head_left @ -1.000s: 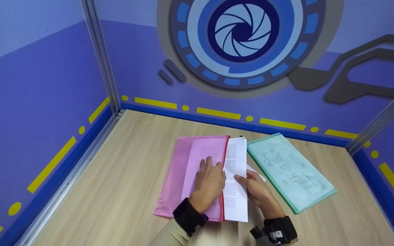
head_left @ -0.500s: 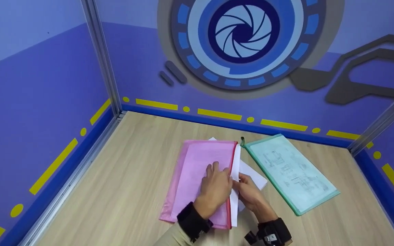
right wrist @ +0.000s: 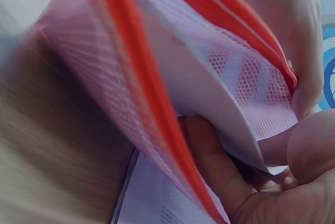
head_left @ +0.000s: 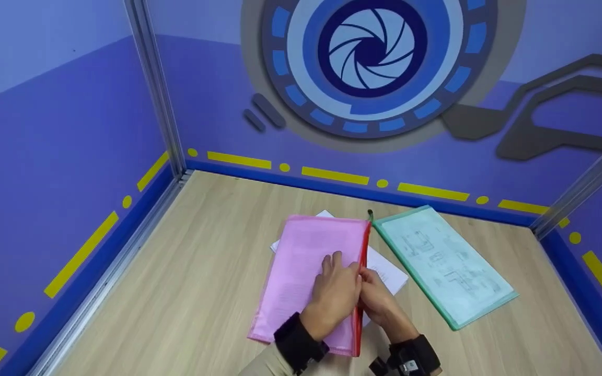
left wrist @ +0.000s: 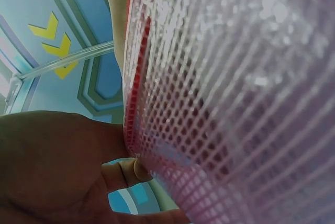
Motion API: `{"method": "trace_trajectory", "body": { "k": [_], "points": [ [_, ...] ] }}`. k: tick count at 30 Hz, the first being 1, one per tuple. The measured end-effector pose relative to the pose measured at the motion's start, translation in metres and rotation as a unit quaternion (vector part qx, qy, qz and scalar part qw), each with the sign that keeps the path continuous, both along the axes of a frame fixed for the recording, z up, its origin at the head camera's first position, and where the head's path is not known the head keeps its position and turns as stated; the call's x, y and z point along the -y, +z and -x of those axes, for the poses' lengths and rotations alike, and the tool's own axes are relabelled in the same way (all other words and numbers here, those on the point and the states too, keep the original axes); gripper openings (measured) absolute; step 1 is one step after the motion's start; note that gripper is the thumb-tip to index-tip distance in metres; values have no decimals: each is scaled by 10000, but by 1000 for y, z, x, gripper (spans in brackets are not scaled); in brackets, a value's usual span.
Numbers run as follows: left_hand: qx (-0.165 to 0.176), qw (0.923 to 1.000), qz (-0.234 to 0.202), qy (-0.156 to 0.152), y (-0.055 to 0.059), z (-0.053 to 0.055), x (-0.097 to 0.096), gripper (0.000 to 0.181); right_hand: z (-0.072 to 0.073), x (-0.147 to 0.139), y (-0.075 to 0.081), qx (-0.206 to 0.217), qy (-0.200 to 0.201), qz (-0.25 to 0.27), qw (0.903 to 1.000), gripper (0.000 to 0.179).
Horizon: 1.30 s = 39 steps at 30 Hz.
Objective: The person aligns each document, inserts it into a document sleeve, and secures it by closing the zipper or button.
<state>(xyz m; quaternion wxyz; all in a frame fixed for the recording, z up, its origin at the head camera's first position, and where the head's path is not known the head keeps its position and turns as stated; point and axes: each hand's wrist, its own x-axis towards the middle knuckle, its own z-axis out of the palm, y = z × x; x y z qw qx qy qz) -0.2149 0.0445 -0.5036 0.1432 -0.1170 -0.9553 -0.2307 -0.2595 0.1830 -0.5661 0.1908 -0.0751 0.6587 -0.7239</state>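
A pink mesh zip document pouch [head_left: 301,271] lies on the table with papers inside, its red zip edge [head_left: 365,245] facing right. My left hand [head_left: 332,297] lies over the pouch and grips the upper side of its opening near the zip. My right hand [head_left: 379,297] is at the opening; in the right wrist view its thumb and fingers pinch the edge of the white papers [right wrist: 183,72] between the parted red zip strips. The pink mesh [left wrist: 209,103] fills much of the left wrist view. Under the pouch, other white sheets [head_left: 392,271] stick out.
A green zip pouch [head_left: 447,266] holding a sheet with drawings lies at the right. Its dark zip pull [head_left: 370,214] reaches toward the pink pouch. Blue-purple wall panels [head_left: 217,104] stand behind and beside the wooden table [head_left: 175,282].
The papers have gone left into the pink pouch and no longer stick out past its zip edge. The pouch has shifted slightly right, and both hands have come closer together.
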Motion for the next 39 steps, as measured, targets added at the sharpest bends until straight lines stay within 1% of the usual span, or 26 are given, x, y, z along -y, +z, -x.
{"method": "trace_trajectory", "body": {
  "k": [5,10,13,18,23,26,27,29,32,35,37,38,39],
  "points": [
    [97,9999,-57,-9,0,3,3,12,0,2,-2,11,3,-129,9999,15],
    [34,9999,-69,-78,1,4,4,14,0,2,-1,-39,-15,-133,9999,14],
    [60,9999,-85,-101,1,3,4,15,-1,1,-1,-76,0,-125,9999,14],
    [43,9999,22,-106,1,5,4,15,-2,0,1,-98,-1,-178,9998,20],
    [-116,9999,31,-60,-2,8,5,14,-2,2,4,-135,-5,-244,9996,26],
    [-342,9994,23,9,-4,11,8,14,-1,3,7,-145,64,-252,9996,33],
    [-383,9993,4,38,-4,12,10,14,-1,3,8,-157,83,-276,9995,35],
    [-351,9993,-68,112,-4,15,15,15,0,2,10,-192,95,-342,9992,39],
    [-76,9991,-345,233,-1,21,26,19,2,-1,16,-298,95,-450,9985,44],
    [146,9972,-631,370,2,28,41,22,4,-7,21,-549,104,-666,9962,50],
    [97,9956,-803,471,4,34,52,21,6,-11,24,-815,25,-920,9924,50],
    [61,9947,-889,511,4,36,58,20,7,-13,24,-998,-70,-1118,9887,49],
    [1,9939,-956,556,5,39,64,18,8,-15,24,-1189,-228,-1417,9825,48]
  ]
}}
